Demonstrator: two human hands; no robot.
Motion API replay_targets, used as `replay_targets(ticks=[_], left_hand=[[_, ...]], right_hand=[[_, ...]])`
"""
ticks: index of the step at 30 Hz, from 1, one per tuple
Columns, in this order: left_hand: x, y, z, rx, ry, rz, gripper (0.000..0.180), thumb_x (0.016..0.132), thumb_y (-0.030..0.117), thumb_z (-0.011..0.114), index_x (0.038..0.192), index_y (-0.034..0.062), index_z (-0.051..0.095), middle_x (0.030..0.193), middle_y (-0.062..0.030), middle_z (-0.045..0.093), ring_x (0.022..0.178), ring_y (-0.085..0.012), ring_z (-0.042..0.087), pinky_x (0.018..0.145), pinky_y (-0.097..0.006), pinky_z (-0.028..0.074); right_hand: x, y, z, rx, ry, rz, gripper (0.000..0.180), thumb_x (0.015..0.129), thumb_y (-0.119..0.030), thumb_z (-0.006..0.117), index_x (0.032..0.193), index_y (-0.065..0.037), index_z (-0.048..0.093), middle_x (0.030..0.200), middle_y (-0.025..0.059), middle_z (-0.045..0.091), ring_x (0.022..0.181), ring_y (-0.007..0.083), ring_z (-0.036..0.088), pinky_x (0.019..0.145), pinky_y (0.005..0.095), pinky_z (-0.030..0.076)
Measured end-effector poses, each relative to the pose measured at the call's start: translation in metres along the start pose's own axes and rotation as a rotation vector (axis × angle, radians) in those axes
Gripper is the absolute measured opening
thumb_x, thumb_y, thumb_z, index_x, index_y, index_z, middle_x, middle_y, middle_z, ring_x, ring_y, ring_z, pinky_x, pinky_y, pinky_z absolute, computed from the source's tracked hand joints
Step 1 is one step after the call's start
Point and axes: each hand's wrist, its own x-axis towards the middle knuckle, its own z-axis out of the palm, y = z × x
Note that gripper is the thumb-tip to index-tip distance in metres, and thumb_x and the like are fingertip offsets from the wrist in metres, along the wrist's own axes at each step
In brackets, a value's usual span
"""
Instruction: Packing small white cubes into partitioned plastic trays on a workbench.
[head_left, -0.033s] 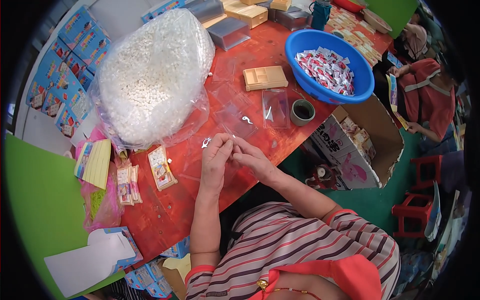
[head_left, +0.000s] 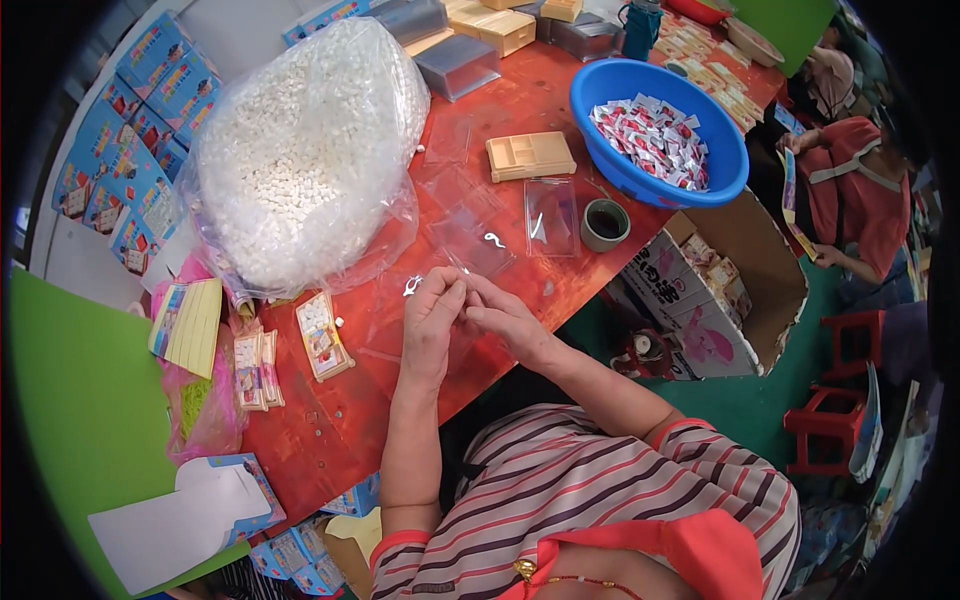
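Note:
My left hand (head_left: 432,318) and my right hand (head_left: 507,318) meet above the red table, fingertips pinched close together. Whatever they hold is too small or too hidden to make out. Beside my left fingers lies a small white piece (head_left: 412,285). Past my hands, a white curled piece (head_left: 494,240) rests on a clear plastic tray (head_left: 465,254). Another clear tray (head_left: 566,232) carries a thin white piece (head_left: 538,227). To the left sits a filled cream tray (head_left: 325,338) with small white blocks and printed packets.
A big clear bag (head_left: 385,85) of white blocks stands left, a blue basin (head_left: 735,165) of sachets right. Between them are a cream compartment tray (head_left: 545,158) and a cup (head_left: 606,225) of dark liquid. An open carton (head_left: 780,290) stands beyond the table edge; a co-worker (head_left: 865,200) sits at right.
My hands hold the same place and pose. At right, the co-worker's hand and the printed strip in it have shifted slightly.

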Motion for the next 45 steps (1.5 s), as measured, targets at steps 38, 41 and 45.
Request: replay_targets(ticks=[38,41,45], left_hand=[[-0.055,-0.035,-0.037,1.397,0.573,0.386,0.038,0.092,0.021,0.057,0.126,0.0031,0.054,0.137,-0.0216,0.045,0.124,-0.0355,0.046,0.104,-0.048,0.035],[-0.058,-0.051,-0.061,1.505,0.499,0.029,0.073,0.089,0.037,0.061,0.150,0.0127,0.030,0.157,-0.0239,0.012,0.142,-0.0484,0.013,0.110,-0.067,0.012],[-0.059,-0.053,-0.047,1.528,0.353,-0.176,0.081,0.086,0.049,0.060,0.152,0.0155,0.026,0.158,-0.0244,0.007,0.142,-0.0529,0.005,0.104,-0.075,0.012]], right_hand=[[0.015,-0.012,-0.035,-0.176,0.117,0.099,0.061,0.095,-0.032,0.053,0.147,-0.005,0.035,0.131,0.0142,0.053,0.112,0.0215,0.058,0.084,0.0301,0.048],[0.054,-0.006,-0.056,-0.210,0.285,0.050,0.064,0.094,-0.035,0.054,0.145,-0.002,0.035,0.133,0.0168,0.052,0.117,0.0279,0.054,0.097,0.0381,0.042],[0.061,-0.003,-0.077,-1.213,0.581,-0.329,0.070,0.089,-0.038,0.060,0.144,-0.002,0.036,0.147,0.0263,0.034,0.136,0.0408,0.033,0.106,0.0507,0.031]])
